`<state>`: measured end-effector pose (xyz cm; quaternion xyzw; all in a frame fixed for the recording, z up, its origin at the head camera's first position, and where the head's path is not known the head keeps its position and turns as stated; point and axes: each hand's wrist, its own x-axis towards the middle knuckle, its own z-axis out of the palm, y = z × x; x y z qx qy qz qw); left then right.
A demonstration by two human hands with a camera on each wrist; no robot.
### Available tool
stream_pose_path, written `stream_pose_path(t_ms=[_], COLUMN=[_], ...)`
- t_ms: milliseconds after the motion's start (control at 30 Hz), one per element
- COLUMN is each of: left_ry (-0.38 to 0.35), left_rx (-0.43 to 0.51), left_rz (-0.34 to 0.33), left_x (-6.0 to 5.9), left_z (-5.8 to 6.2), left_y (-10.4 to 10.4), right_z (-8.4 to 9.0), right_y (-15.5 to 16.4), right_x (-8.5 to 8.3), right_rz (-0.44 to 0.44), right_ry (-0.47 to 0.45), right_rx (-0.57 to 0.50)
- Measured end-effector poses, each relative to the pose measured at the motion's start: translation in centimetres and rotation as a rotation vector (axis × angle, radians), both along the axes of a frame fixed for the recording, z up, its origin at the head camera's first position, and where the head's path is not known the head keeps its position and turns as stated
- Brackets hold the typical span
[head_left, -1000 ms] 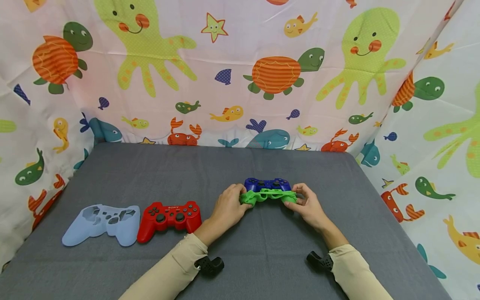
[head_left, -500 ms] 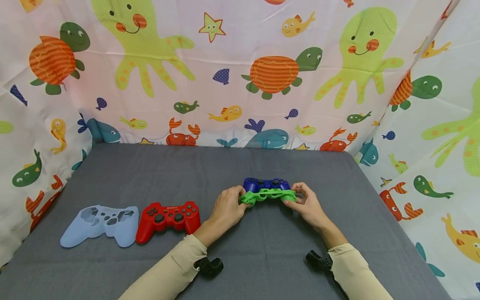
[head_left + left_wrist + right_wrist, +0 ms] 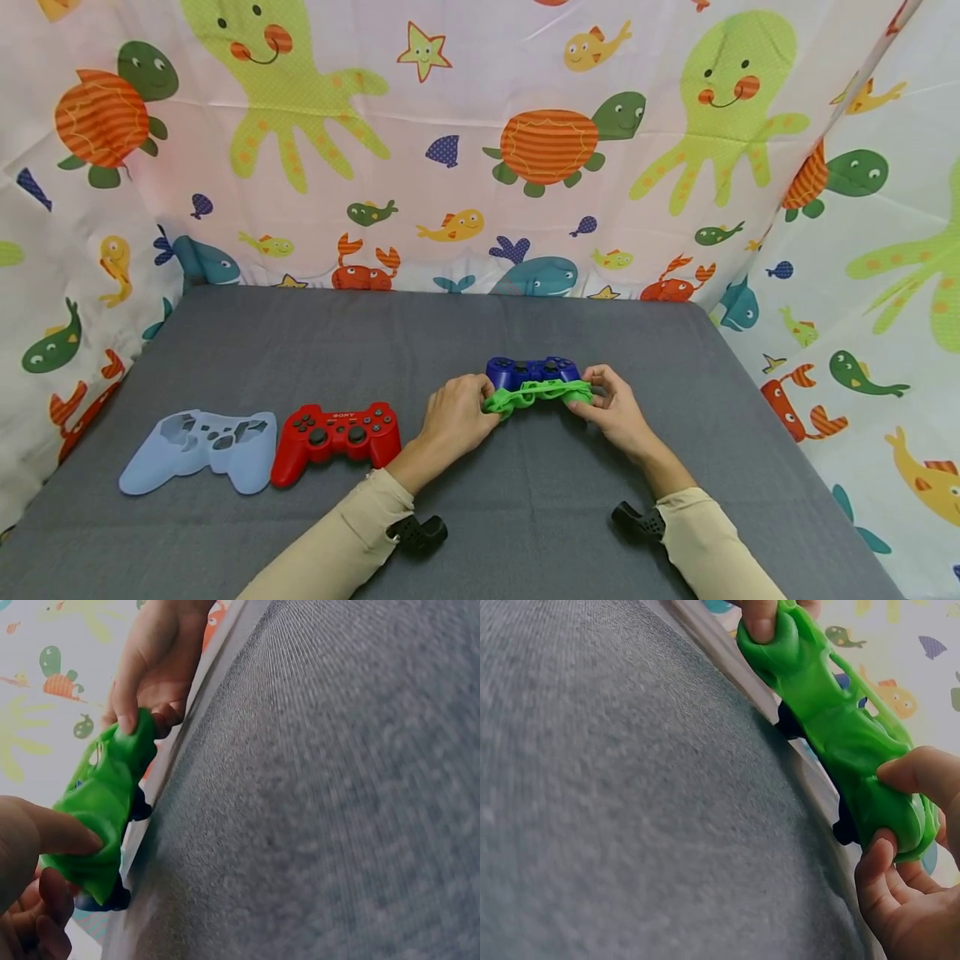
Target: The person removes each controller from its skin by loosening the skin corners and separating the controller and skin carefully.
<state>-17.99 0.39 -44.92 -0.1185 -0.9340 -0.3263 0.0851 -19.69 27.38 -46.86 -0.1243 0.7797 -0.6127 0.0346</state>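
One "SONY" mark on red controller (image 3: 337,432), beside pale-blue cover (image 3: 201,448).

Apparently rubbery green cover (image 3: 832,720), matt cloth (image 3: 525,500)

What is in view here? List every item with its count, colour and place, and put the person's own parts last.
green silicone cover: 1, green, stretched between both hands at the near side of the blue controller.
blue controller: 1, dark blue, on the table just behind the green cover.
red controller: 1, red, on the table left of the hands.
light blue silicone cover: 1, pale blue, lying flat, left of the red controller.
table: 1, grey cloth top.
backdrop: 1, white with sea animals, behind and at both sides of the table.
wrist cameras: 2, black, one under each sleeve.
sleeves: 2, beige, at the lower edge.
left hand: 1, grips the cover's left end.
right hand: 1, grips the cover's right end.
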Motion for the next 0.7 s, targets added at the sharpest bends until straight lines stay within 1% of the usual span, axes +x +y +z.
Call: stream_pose_path(t_ms=[267, 433, 567, 700], left_ry=[-0.009, 0.002, 0.024, 0.043], left_rx=[-0.016, -0.023, -0.029, -0.051], left_rz=[0.043, 0.063, 0.065, 0.043], left_x=[0.25, 0.38, 0.47, 0.54], left_z=[0.3, 0.41, 0.48, 0.56], left_y=[0.11, 0.16, 0.23, 0.23], right_z=[-0.04, 0.0, 0.0, 0.0], right_y=[-0.43, -0.76, -0.92, -0.94], right_x=[0.09, 0.19, 0.3, 0.41], right_rz=[-0.007, 0.005, 0.012, 0.009], right_ry=[0.004, -0.003, -0.006, -0.004], right_rx=[0.003, -0.001, -0.001, -0.002])
